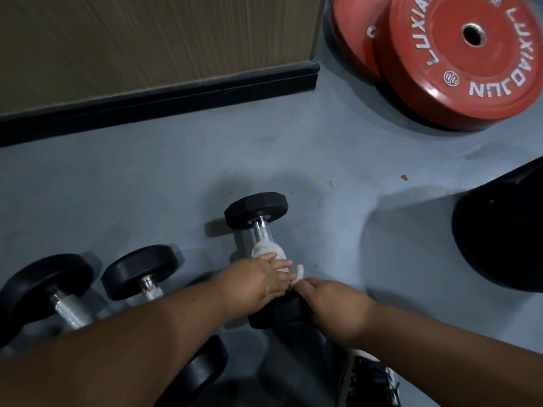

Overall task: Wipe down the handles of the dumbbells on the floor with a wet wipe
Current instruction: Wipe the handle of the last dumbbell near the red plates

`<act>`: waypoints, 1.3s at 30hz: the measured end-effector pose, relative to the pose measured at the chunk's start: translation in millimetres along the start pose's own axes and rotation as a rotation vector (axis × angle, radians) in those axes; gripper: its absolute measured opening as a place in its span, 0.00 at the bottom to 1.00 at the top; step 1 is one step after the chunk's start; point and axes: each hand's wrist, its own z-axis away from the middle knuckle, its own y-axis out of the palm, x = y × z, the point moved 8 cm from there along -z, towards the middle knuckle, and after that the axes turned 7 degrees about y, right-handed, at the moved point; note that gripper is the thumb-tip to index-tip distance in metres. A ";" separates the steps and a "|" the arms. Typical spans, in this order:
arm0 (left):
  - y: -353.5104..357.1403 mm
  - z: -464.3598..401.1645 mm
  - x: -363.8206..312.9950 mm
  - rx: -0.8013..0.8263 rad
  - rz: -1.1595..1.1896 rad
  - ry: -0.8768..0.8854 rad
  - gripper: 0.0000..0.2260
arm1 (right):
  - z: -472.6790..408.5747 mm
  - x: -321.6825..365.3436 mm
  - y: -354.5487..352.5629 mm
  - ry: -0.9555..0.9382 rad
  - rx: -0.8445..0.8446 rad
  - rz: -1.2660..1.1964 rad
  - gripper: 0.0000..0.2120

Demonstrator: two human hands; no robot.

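Note:
A black hex dumbbell point(255, 211) lies on the grey floor at the centre, its chrome handle point(262, 233) pointing towards me. A white wet wipe point(266, 250) is wrapped round the near part of that handle. My left hand point(255, 284) grips the wipe and the handle under it. My right hand point(338, 309) holds the dumbbell's near head point(279, 314), fingers curled over it. Two more black dumbbells lie to the left, one point(141, 270) close by and one point(47, 286) at the far left, both with bare chrome handles.
Two red weight plates point(470, 60) lean at the back right. A large black object point(502, 230) stands at the right edge. A wooden wall panel with black skirting point(158, 98) runs along the back left. My shoe point(370, 380) is at the bottom.

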 end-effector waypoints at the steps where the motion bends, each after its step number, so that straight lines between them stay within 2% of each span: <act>1: -2.1 -0.4 6.6 -0.001 -0.015 0.032 0.14 | -0.4 0.8 0.5 -0.006 0.001 0.032 0.19; 2: -4.1 -1.2 13.4 0.016 -0.017 0.046 0.13 | -1.0 2.5 0.9 -0.014 0.006 0.061 0.18; 5: -16.1 -3.0 35.4 0.041 -0.003 -0.070 0.14 | -1.7 13.1 -3.7 -0.032 0.030 0.113 0.14; 10: -29.2 14.1 52.4 -0.140 0.038 -0.239 0.16 | -1.8 39.1 -10.6 -0.089 0.053 0.209 0.12; 13: -20.7 20.8 33.7 -0.176 -0.035 -0.225 0.13 | -1.9 49.3 -12.8 -0.104 0.050 0.280 0.13; 16: -11.0 24.7 7.5 -0.186 -0.009 -0.086 0.13 | -3.7 52.0 -9.4 -0.114 0.026 0.351 0.19; 18: -12.8 25.0 7.6 -0.131 0.027 -0.008 0.16 | -3.1 52.4 -9.4 -0.121 0.024 0.357 0.19; 20: -17.0 24.3 19.8 -0.090 -0.018 0.025 0.14 | -3.0 53.1 -12.9 -0.116 0.042 0.329 0.17; 24: -31.9 23.1 42.6 -0.256 -0.011 -0.204 0.11 | -1.9 52.1 -16.4 -0.104 0.054 0.285 0.13; 26: -18.8 22.0 24.6 -0.242 -0.064 -0.169 0.11 | -2.3 51.8 -14.7 -0.097 0.041 0.291 0.14; 29: -5.4 30.7 8.1 -0.145 0.064 -0.079 0.14 | -3.5 51.5 -9.0 -0.108 0.017 0.337 0.20; 32: -16.8 30.1 25.5 -0.045 0.001 -0.020 0.16 | -3.8 54.0 -11.5 -0.122 0.027 0.329 0.17; 36: -41.0 24.9 47.4 -0.216 -0.033 -0.179 0.16 | -3.8 55.1 -15.1 -0.119 0.036 0.267 0.12; 39: -19.6 29.8 21.8 -0.218 -0.006 -0.133 0.14 | -4.7 53.9 -10.1 -0.111 0.029 0.281 0.15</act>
